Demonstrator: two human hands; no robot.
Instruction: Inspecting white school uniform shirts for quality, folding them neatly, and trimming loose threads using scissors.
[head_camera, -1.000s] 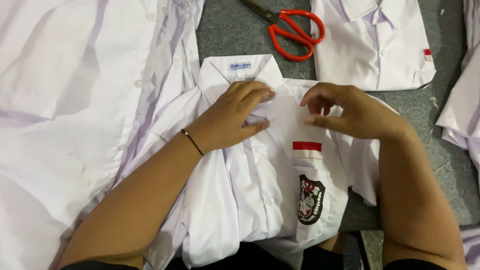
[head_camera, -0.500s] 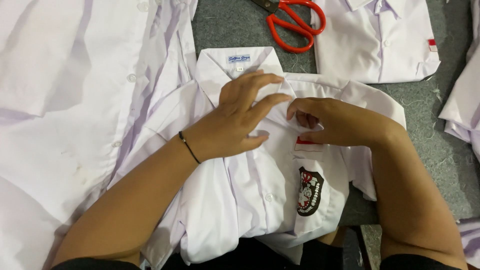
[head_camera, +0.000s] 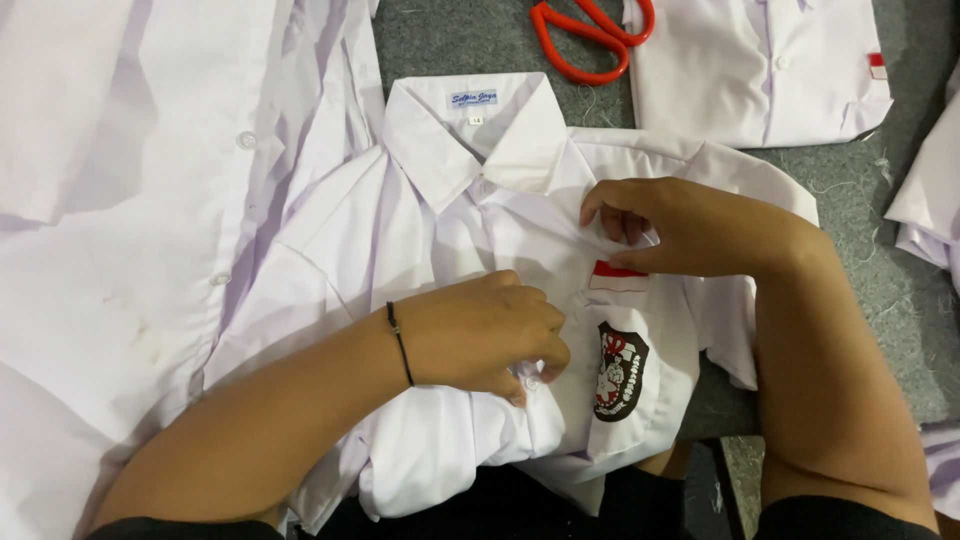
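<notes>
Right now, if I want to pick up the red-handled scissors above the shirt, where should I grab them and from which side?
Probably by the red handle loops, coming from above. The scissors lie flat on the grey surface between two white shirts, loops open and clear of both hands; the blades run out of view at the top edge.

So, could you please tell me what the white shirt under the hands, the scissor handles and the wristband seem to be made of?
White shirt: thin woven cloth, matte, likely cotton or a blend; it creases softly. Scissor handles: smooth red-orange plastic by the look, slightly glossy. Wristband on the left wrist: thin black cord or elastic; too fine to tell which.
</notes>
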